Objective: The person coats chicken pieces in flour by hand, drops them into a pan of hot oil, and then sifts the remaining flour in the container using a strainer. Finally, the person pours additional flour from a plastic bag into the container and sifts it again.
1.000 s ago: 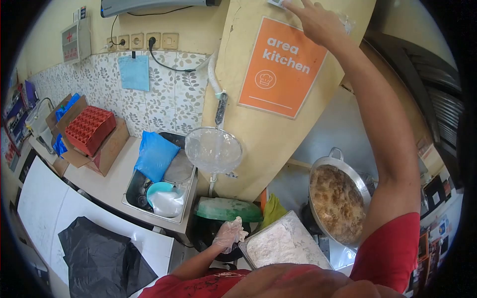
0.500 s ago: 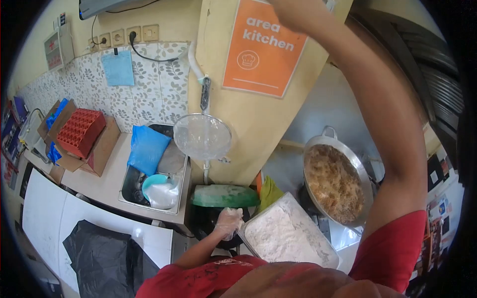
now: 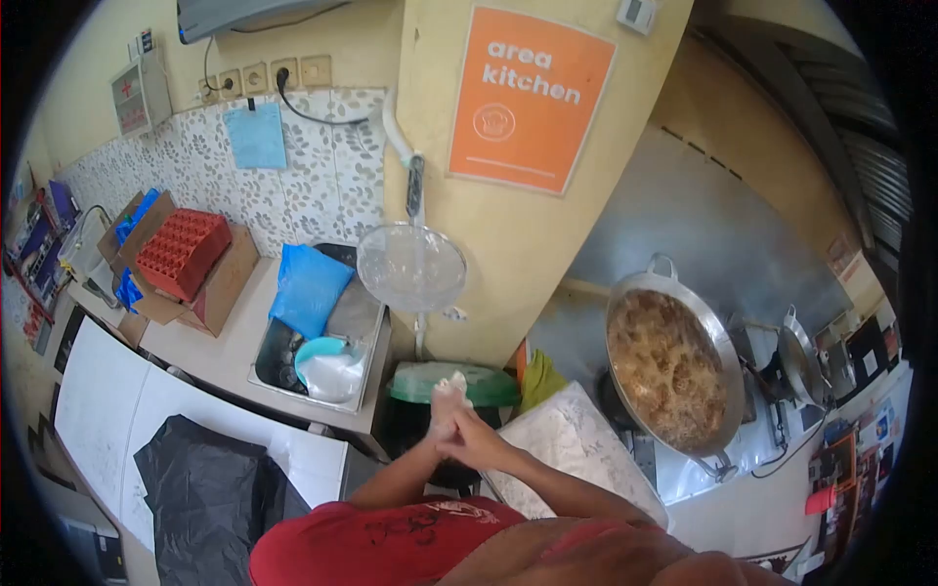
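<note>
My left hand (image 3: 447, 405) wears a clear plastic glove with white powder on it. It is raised in front of the green lid (image 3: 498, 384), its fingers drawn together; whether they hold anything is hidden. My bare right hand (image 3: 477, 441) is closed round the lower part of the left hand, on the glove near the wrist. Just right of both hands lies a metal tray (image 3: 653, 493) of white flour-like powder (image 3: 572, 439), partly behind my right forearm. Beyond the tray, a large wok (image 3: 728, 366) holds bubbling oil with brown pieces frying (image 3: 669, 366).
A second, smaller wok (image 3: 801, 361) stands at the far right. A wire strainer (image 3: 412, 269) hangs on the pillar. On the left counter are a metal basin (image 3: 337, 398) with a blue bag (image 3: 308, 290), and red egg trays (image 3: 183, 254). A black plastic bag (image 3: 205, 498) lies nearer me.
My right arm has come down from high over the tray, and its hand now grasps my gloved left hand. My left hand has risen slightly. The camera view has shifted.
</note>
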The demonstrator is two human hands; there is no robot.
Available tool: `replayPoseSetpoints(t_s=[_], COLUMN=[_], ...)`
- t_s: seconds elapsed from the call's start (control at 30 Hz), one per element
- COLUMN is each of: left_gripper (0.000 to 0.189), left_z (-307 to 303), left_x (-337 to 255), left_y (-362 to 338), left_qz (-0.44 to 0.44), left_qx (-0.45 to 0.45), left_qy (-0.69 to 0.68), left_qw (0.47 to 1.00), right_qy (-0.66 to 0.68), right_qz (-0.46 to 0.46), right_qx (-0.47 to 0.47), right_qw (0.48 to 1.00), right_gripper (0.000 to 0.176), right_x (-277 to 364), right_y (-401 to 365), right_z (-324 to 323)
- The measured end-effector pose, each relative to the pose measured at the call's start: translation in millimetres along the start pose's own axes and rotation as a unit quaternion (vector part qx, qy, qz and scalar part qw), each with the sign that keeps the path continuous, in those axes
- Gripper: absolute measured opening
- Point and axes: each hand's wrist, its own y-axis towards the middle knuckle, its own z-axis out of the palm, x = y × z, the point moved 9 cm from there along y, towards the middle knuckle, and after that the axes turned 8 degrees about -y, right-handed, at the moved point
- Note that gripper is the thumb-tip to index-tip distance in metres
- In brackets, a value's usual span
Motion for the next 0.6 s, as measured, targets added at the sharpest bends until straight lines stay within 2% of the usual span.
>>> replayPoseSetpoints(t_s=[0.03, 0.07, 0.1, 0.13, 0.2, 0.23, 0.27, 0.3, 0.33, 0.37, 0.43, 0.53, 0.57, 0.6], left_gripper=[0.015, 0.013, 0.013, 0.017, 0.021, 0.024, 0.019, 0.015, 0.012, 0.012, 0.008, 0.011, 0.014, 0.018], left_z=[-8.0, -16.1, 11.0, 11.0, 13.6, 19.6, 28.8, 38.1, 39.1, 47.6, 62.2, 64.9, 72.8, 84.1], left_x=[1.5, 3.1, -22.9, -32.8, -17.9, -26.1, -29.4, -32.7, -22.5, -31.5, -36.7, -21.4, -26.8, -30.4], left_y=[9.3, 18.5, -1.5, 16.9, 7.8, 4.9, -2.3, -12.0, -26.5, -32.8, -44.6, -60.8, -69.0, -77.2], left_qz=[0.022, 0.043, -0.076, 0.156, 0.267, 0.157, 0.076, 0.004, -0.115, -0.061, -0.063, -0.038, 0.006, 0.052], left_qx=[0.002, -0.003, -0.077, -0.007, 0.073, 0.05, 0.037, 0.002, -0.062, -0.073, -0.027, -0.067, -0.033, 0.008], left_qy=[0.151, 0.299, 0.176, 0.433, 0.522, 0.394, 0.268, 0.133, -0.021, -0.036, -0.115, -0.089, 0.073, 0.231], left_qw=[0.988, 0.953, 0.979, 0.888, 0.807, 0.904, 0.96, 0.991, 0.991, 0.995, 0.991, 0.993, 0.997, 0.972], right_qy=[0.037, 0.066, 0.071, 0.079, 0.091, 0.093, 0.086, 0.065, 0.072, 0.024, -0.012, -0.153, -0.075, 0.002], right_qz=[-0.019, 0.01, 0.019, 0.032, 0.044, 0.044, 0.061, 0.069, 0.084, 0.044, 0.064, -0.007, 0.018, 0.041], right_qx=[-0.079, -0.102, -0.104, -0.103, -0.122, -0.14, -0.15, -0.175, -0.201, -0.255, -0.163, -0.163, -0.141, -0.12], right_qw=[0.996, 0.993, 0.992, 0.991, 0.987, 0.985, 0.983, 0.98, 0.973, 0.966, 0.984, 0.975, 0.987, 0.992], right_gripper=[0.03, 0.029, 0.027, 0.026, 0.023, 0.021, 0.02, 0.022, 0.024, 0.025, 0.028, 0.023, 0.02, 0.018], right_x=[-10.7, -18.6, -24.3, -31.9, -39.7, -43.3, -53.3, -53.9, -67.1, -64.6, -63.9, -39.4, -52.8, -68.0], right_y=[-8.6, -10.1, -11.7, -14.8, -21.9, -24.2, -29.0, -31.1, -36.4, -40.4, -41.0, -44.8, -48.7, -51.3], right_z=[1.0, -1.1, 0.1, 2.6, 3.3, 0.4, 1.0, -9.2, -10.0, -21.5, -20.4, -34.6, -34.9, -36.6])
